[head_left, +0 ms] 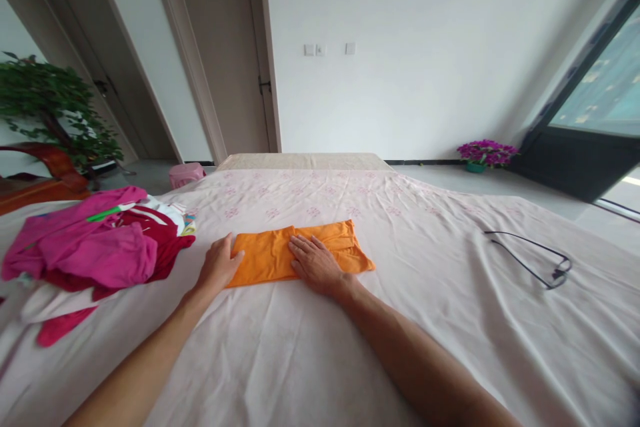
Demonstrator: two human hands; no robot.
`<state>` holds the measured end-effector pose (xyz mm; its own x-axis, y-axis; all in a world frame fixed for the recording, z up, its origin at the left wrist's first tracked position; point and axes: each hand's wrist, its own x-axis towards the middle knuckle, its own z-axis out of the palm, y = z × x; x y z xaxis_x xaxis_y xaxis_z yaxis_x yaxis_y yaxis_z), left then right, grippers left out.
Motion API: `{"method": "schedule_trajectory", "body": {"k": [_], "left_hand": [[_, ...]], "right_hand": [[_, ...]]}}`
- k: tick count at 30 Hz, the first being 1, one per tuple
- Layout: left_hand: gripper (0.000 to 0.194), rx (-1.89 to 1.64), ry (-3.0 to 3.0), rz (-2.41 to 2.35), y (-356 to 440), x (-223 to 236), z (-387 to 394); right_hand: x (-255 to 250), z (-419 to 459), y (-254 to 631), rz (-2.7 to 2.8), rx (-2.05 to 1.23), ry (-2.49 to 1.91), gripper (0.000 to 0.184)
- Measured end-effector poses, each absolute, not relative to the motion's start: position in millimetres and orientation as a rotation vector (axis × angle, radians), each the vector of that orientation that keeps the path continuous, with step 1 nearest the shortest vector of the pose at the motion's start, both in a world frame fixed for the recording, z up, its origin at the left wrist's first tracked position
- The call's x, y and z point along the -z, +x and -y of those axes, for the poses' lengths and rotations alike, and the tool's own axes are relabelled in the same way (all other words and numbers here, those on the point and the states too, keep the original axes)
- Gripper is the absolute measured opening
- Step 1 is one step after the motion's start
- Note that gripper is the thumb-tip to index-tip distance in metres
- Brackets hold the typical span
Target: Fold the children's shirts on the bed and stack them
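A folded orange garment (265,255) lies flat in a long strip on the sheet in front of me; its kind is hard to tell when folded. My right hand (317,265) rests palm down on the middle of it, fingers stretched out. At its left end is my left hand (220,263), open, with the thumb on the cloth and the index finger along the edge. The left hand's other fingers are partly hidden. The strip's right end looks looser and more creased than the left.
A heap of pink, red and white clothes (110,240) lies at the left. Black-framed eyeglasses (557,267) rest on the wrinkled, flower-printed sheet (425,280) at the right. Beyond the sheet are a pink stool (186,175), a leafy plant (50,100) and purple flowers (487,152).
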<state>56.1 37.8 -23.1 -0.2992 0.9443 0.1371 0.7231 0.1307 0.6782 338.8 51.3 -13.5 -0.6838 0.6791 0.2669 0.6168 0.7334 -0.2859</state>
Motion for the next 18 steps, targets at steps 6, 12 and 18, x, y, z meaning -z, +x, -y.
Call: {"method": "schedule_trajectory", "body": {"k": [6,12,18], "left_hand": [[0.058,-0.987,1.227,-1.719,45.6,-1.0,-14.2],[0.057,-1.146,1.064,-1.39,73.1,-45.2,-10.4],[0.06,-1.141,1.149,-1.281,139.8,-93.2,-18.0]], "right_hand": [[10.7,-47.7,336.9,2.527,-0.224,-1.038,0.049],[11.6,-44.9,332.1,2.527,-0.195,-1.072,0.047],[-0.9,-52.6,336.9,2.491,-0.373,-1.009,0.037]]}}
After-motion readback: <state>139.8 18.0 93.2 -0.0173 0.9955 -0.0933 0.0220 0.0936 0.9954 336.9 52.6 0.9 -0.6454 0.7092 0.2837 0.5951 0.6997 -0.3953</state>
